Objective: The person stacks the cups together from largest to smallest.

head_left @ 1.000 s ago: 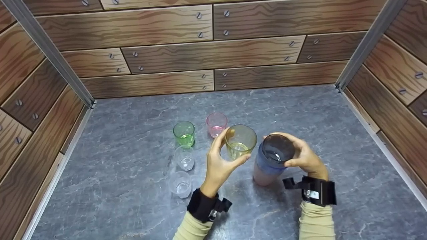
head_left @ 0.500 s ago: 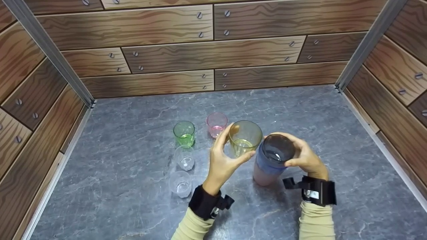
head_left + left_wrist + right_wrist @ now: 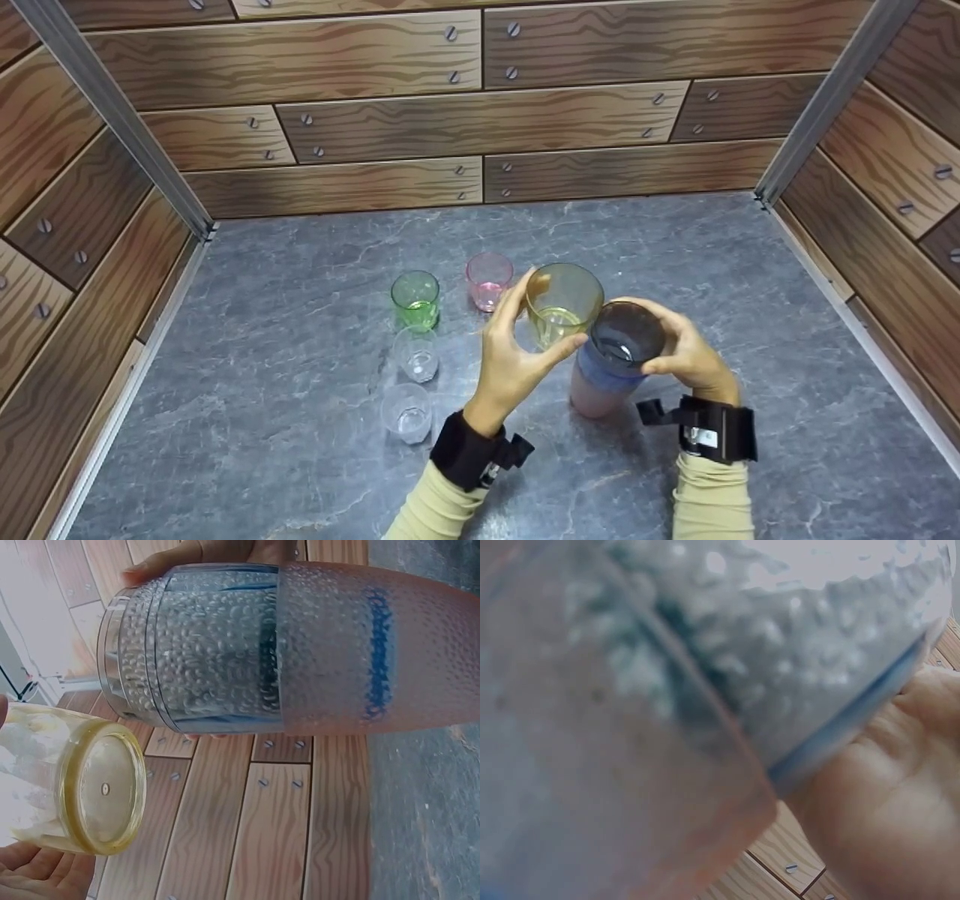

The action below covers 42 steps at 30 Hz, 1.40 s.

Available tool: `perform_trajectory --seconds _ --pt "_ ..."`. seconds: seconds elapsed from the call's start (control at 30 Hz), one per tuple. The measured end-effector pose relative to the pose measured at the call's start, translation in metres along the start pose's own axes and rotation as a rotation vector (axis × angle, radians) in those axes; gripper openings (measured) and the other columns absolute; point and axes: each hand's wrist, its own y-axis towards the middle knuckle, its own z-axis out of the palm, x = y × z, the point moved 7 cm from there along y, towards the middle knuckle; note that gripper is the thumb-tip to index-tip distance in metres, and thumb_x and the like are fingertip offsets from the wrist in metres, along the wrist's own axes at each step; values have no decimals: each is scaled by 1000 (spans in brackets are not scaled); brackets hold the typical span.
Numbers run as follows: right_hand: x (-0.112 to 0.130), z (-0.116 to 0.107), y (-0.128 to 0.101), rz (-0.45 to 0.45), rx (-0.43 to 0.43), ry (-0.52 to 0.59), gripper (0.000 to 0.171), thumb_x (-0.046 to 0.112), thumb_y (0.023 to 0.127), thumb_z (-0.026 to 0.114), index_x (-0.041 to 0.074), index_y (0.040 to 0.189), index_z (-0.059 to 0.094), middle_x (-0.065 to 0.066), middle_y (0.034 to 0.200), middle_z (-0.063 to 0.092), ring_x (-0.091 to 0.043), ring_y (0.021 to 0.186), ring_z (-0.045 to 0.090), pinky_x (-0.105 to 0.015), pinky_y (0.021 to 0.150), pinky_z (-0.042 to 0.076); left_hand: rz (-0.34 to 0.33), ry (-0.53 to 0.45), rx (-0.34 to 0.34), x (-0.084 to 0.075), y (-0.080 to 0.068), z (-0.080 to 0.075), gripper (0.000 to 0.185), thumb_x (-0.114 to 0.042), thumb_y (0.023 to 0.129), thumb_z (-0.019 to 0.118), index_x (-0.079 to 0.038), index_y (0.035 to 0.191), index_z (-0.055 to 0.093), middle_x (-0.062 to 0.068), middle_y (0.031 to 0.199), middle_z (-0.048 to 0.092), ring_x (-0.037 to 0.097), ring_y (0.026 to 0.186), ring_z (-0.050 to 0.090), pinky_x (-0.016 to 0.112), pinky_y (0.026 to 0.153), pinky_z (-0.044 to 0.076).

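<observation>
Left hand [image 3: 517, 360] gripped yellow cup [image 3: 562, 304], thumb & fingers curled round its wall, held off worktop [image 3: 300, 465] w/ rim touching stack's. Right hand [image 3: 686, 352] wrapped round top of cup stack [image 3: 611, 360], which stood on worktop. Looked like nesting step; next calls for centring yellow cup over stack's mouth, probably. Translucent plastic, tapered, dimpled walls.
</observation>
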Motion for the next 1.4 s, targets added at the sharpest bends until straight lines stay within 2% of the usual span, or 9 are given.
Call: perform_trajectory --seconds 0.3,0.5,0.6,0.9,1.2,1.4 --pt "0 2 1 -5 9 24 73 0 76 70 -8 138 32 -11 135 53 -18 123 54 -26 104 46 26 19 11 -10 4 4 87 -28 65 83 -1 136 41 12 124 60 19 116 57 28 101 48" --pt "0 0 0 34 -15 22 70 -5 75 68 -3 137 36 -9 133 55 -19 120 56 -26 102 47 34 40 20 -14 6 6 87 -29 65 83 -2 137 41 12 126 58 19 116 57 27 101 48" --pt "1 1 -1 25 -6 29 70 -6 76 67 -2 138 36 -10 132 56 -19 119 57 -26 102 48 50 34 26 -17 8 8 87 -28 65 83 -2 137 40 13 126 58 19 116 57 28 101 48" --pt "-1 -1 -2 44 -23 50 70 -3 75 70 5 137 40 -5 129 59 -14 116 59 -23 99 49 77 41 27 -23 10 12 88 -28 65 83 -1 137 40 11 123 60 18 112 57 27 97 49" --pt "0 1 0 36 -31 60 69 -5 73 71 6 135 42 -3 128 60 -11 115 59 -22 98 49 82 24 58 -26 13 20 87 -28 66 82 -1 137 39 11 126 58 19 116 56 26 101 47" --pt "-2 1 0 62 -35 82 71 -7 73 70 10 136 42 -2 129 59 -12 116 59 -23 97 50 93 3 77 -29 15 25 87 -27 67 82 -2 137 38 10 126 59 18 117 55 25 102 46"
